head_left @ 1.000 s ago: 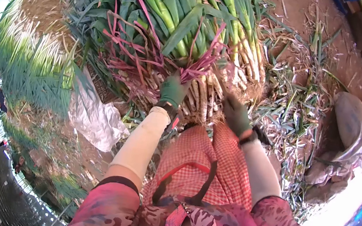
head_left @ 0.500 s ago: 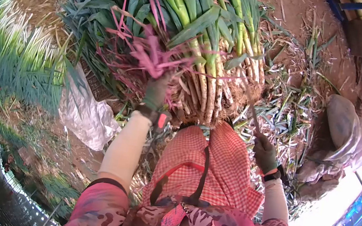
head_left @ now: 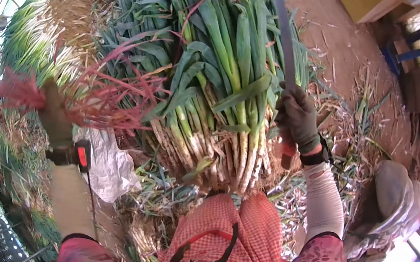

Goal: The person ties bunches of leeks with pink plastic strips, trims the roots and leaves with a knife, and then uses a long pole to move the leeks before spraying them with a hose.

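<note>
A large heap of green onions (head_left: 240,72) lies before me, its leaves pointing away and its pale, rooty ends near my knees. My gloved left hand (head_left: 56,112), out to the left of the heap, is closed around a tangled bunch of pink-red plastic twine (head_left: 114,103). Loose strands trail from it over the leaves. My gloved right hand (head_left: 300,119) grips a knife by its handle at the heap's right side. The long dark blade (head_left: 283,29) points up and away, passing above the leaves.
More green onions (head_left: 35,41) are stacked at the left, beside a crumpled whitish sack (head_left: 107,169). Leaf scraps (head_left: 344,132) litter the soil on the right. A bulky pale sack (head_left: 395,197) stands at the far right, with a yellow box (head_left: 364,4) at the top.
My left hand has swung left with the twine, off the heap's near end. My right hand has risen from beside my lap, bringing the knife up to the heap's right side.
</note>
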`<state>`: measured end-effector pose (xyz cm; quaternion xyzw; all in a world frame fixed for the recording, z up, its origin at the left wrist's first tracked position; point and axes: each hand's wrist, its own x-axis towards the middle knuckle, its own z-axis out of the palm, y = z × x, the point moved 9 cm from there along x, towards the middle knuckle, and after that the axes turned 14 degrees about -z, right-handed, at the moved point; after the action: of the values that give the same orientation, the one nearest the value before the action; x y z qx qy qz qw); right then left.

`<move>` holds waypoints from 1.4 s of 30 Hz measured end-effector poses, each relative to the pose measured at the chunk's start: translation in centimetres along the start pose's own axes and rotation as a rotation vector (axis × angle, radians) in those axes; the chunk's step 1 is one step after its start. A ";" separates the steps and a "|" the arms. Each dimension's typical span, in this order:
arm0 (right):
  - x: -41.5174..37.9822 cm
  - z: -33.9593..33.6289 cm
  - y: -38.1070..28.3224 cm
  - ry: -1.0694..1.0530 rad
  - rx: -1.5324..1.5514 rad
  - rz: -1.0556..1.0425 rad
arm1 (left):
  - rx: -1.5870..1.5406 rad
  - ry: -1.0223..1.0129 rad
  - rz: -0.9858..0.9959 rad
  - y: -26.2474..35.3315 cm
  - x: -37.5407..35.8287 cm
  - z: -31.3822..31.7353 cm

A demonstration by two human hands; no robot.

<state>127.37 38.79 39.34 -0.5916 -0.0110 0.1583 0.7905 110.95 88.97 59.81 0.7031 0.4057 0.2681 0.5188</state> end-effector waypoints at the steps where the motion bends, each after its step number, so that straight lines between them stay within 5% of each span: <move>1: 0.5 1.6 -1.0 -0.054 -0.014 0.016 | 0.047 -0.019 0.092 1.4 1.3 1.2; 2: 0.5 3.0 -1.8 -0.109 -0.009 0.047 | 0.091 -0.130 0.237 2.9 1.0 4.4; 6: -2.0 6.1 -3.5 -0.256 -0.033 0.216 | 0.015 -0.281 -0.126 1.2 1.5 18.1; 9: -2.6 5.5 -3.3 -0.333 -0.193 0.283 | -0.041 -0.390 -0.051 -3.3 5.5 28.4; 12: -0.6 6.1 -3.7 -0.347 -0.191 0.355 | 0.670 -0.404 0.863 -4.2 6.1 37.7; 14: 2.2 6.6 -2.7 -0.360 -0.191 0.302 | 1.655 -0.419 1.172 -8.2 5.4 42.9; 16: 5.5 7.9 -2.3 -0.393 -0.183 0.246 | 1.645 -0.476 1.244 -9.8 5.2 44.2; 17: 8.2 8.9 -3.0 -0.542 -0.363 -0.054 | 1.645 -0.504 1.286 -10.6 5.2 44.6; 19: 13.5 10.5 -0.9 -0.629 -0.606 -0.320 | 1.269 -0.403 0.834 -12.4 9.2 44.1; 20: 16.1 11.2 1.3 -0.581 -0.680 -0.276 | 1.225 -0.389 0.838 -12.0 8.9 43.4; 22: 18.7 12.9 4.7 -0.390 -0.970 -0.609 | 1.238 -0.384 0.861 -11.6 7.9 41.9; 24: 18.0 13.8 5.1 -0.258 -0.990 -0.621 | 1.330 -0.402 0.893 -12.2 7.4 41.5; 26: 12.1 13.3 5.0 -0.214 -0.752 -0.310 | 1.628 -0.421 1.077 -14.8 7.8 42.3; 28: 7.8 11.5 8.5 -0.148 -0.622 -0.263 | 0.979 -0.246 0.427 -13.2 10.4 39.0; 29: 6.4 11.2 9.4 -0.148 -0.590 -0.229 | 0.706 -0.178 0.213 -13.5 11.2 37.3; 30: 4.9 10.8 10.2 -0.147 -0.558 -0.188 | 0.642 -0.134 0.200 -15.2 12.6 37.0; 33: 4.9 10.6 11.3 -0.103 -0.524 -0.111 | 0.689 -0.263 0.401 -17.6 15.4 38.4; 37: 10.9 12.3 9.6 -0.065 -0.588 -0.243 | 0.112 -0.326 0.371 -19.0 12.7 37.4; 39: 12.9 14.0 7.5 -0.046 -0.593 -0.256 | 0.750 -0.151 0.786 -14.1 6.7 35.2; 42: 10.6 14.4 8.2 -0.088 -0.519 -0.283 | 0.797 0.009 1.038 -14.1 7.6 35.2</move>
<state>132.56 57.06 34.17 -0.7589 -0.1677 0.0642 0.6259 138.95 79.23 34.92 0.9449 0.0838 0.3158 0.0200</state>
